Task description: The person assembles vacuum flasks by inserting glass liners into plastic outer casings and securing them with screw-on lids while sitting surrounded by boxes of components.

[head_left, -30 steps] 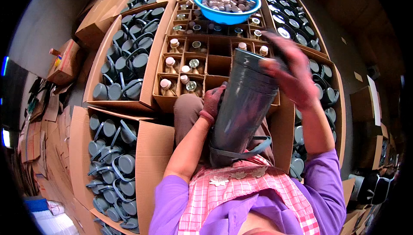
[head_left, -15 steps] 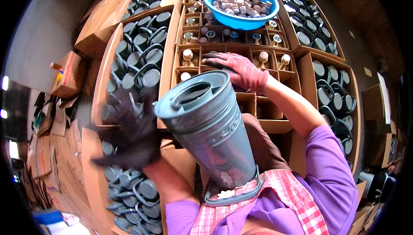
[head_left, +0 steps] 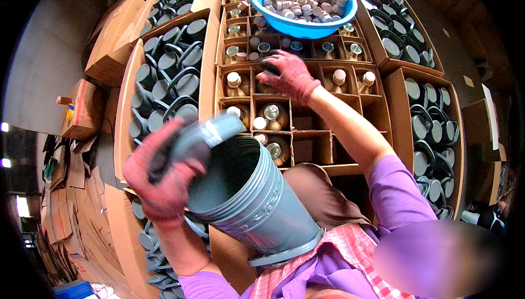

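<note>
Lid (head_left: 214, 131) in left fingers (head_left: 158, 139), open container (head_left: 268, 217)

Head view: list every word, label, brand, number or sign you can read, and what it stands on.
Nothing can be read clearly enough to quote.
Grey-blue tapered plastic container: raised marking on its side, too blurred and slanted to read.
Small brown cardboard box at far left: any marks are too small to read.

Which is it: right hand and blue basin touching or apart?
Apart. The head view shows a plain gap between the right hand and the blue basin, with a bottle top visible in it.
</note>
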A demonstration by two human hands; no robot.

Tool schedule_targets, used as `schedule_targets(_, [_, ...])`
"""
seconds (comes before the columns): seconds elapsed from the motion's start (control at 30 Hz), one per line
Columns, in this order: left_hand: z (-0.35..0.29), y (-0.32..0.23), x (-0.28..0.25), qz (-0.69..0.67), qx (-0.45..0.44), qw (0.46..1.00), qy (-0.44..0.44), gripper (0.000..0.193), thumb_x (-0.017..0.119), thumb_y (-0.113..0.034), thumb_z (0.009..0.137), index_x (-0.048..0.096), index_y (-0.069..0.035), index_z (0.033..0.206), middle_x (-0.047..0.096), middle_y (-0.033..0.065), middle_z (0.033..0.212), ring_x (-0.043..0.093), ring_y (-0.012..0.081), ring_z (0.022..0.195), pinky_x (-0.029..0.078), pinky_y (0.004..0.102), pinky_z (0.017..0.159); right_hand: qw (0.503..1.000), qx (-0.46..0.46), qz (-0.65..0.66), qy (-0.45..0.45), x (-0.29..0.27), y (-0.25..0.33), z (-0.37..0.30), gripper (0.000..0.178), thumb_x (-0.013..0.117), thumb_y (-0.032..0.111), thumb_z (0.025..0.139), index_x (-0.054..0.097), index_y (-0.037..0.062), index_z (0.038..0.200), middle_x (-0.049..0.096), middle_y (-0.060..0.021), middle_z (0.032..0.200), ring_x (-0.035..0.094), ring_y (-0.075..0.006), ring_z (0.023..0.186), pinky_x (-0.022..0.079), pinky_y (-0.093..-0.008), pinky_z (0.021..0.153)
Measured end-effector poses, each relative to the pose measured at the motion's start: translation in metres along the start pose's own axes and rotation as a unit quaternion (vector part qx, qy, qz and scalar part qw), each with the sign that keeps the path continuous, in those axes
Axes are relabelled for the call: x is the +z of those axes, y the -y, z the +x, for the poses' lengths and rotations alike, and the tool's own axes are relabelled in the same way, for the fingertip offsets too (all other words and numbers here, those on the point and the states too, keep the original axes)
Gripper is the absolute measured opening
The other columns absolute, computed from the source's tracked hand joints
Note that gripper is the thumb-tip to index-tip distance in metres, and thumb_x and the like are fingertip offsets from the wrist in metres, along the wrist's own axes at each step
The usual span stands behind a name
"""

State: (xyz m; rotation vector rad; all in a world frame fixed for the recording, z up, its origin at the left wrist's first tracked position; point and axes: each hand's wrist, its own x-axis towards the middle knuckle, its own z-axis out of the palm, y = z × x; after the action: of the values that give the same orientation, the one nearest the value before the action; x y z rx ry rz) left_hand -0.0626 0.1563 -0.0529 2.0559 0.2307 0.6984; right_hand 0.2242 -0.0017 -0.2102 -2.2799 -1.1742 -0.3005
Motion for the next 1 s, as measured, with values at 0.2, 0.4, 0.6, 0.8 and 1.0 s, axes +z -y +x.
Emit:
schedule_targets(0.2, [0.041, 0.01, 0.029, 0.159, 0.107, 0.963, 0.187, 0.06, 0.088, -0.034, 0.059, 0.07, -0.008, 0.11, 0.07, 0.0146, 0.097, 0.069, 0.0335, 0.088, 0.055, 0.0391, 0.078, 0.862, -0.06, -0.268, 0.426, 0.074, -0.067, -0.007, 0.04, 0.049, 0.038, 0.097, 0.075, 0.0073, 0.099, 0.071, -0.014, 0.11, 0.06, -0.0299, 0.118, 0.045, -0.045, 0.101])
schedule_targets(0.4, [0.045, 0.01, 0.029, 0.207, 0.036, 0.957, 0.202, 0.059, 0.087, -0.032, 0.058, 0.069, -0.009, 0.109, 0.069, 0.0125, 0.097, 0.067, 0.0331, 0.089, 0.054, 0.0401, 0.078, 0.926, 0.114, -0.124, 0.338, 0.077, -0.077, -0.014, 0.041, 0.071, 0.044, 0.079, 0.073, 0.0083, 0.099, 0.072, -0.0165, 0.099, 0.068, -0.0342, 0.096, 0.055, -0.0435, 0.08])
schedule_targets(0.6, [0.047, 0.023, 0.037, 0.206, 0.055, 0.958, 0.191, 0.057, 0.086, -0.032, 0.059, 0.069, -0.009, 0.109, 0.069, 0.0131, 0.097, 0.067, 0.0333, 0.09, 0.054, 0.0409, 0.08, 0.958, 0.105, -0.143, 0.224, 0.08, -0.069, 0.003, 0.034, 0.066, 0.039, 0.083, 0.071, 0.0146, 0.106, 0.07, -0.012, 0.101, 0.063, -0.0326, 0.105, 0.051, -0.0461, 0.087])
schedule_targets(0.8, [0.056, 0.025, 0.04, 0.208, 0.018, 0.954, 0.214, 0.058, 0.086, -0.035, 0.061, 0.069, -0.008, 0.109, 0.07, 0.0136, 0.099, 0.067, 0.0338, 0.091, 0.054, 0.0409, 0.079, 0.956, 0.128, -0.141, 0.222, 0.115, -0.051, 0.01, 0.04, 0.062, 0.039, 0.089, 0.062, 0.0103, 0.117, 0.071, -0.0152, 0.101, 0.068, -0.0349, 0.093, 0.053, -0.0453, 0.08])
schedule_targets(1.0, [0.055, 0.038, 0.036, 0.204, 0.03, 0.958, 0.198, 0.054, 0.087, -0.031, 0.061, 0.069, -0.006, 0.106, 0.069, 0.014, 0.092, 0.068, 0.034, 0.084, 0.054, 0.0401, 0.076, 0.98, 0.068, -0.171, 0.077, 0.085, -0.079, 0.007, 0.042, 0.072, 0.038, 0.08, 0.062, 0.0134, 0.112, 0.065, -0.0098, 0.1, 0.059, -0.0309, 0.11, 0.04, -0.0553, 0.101])
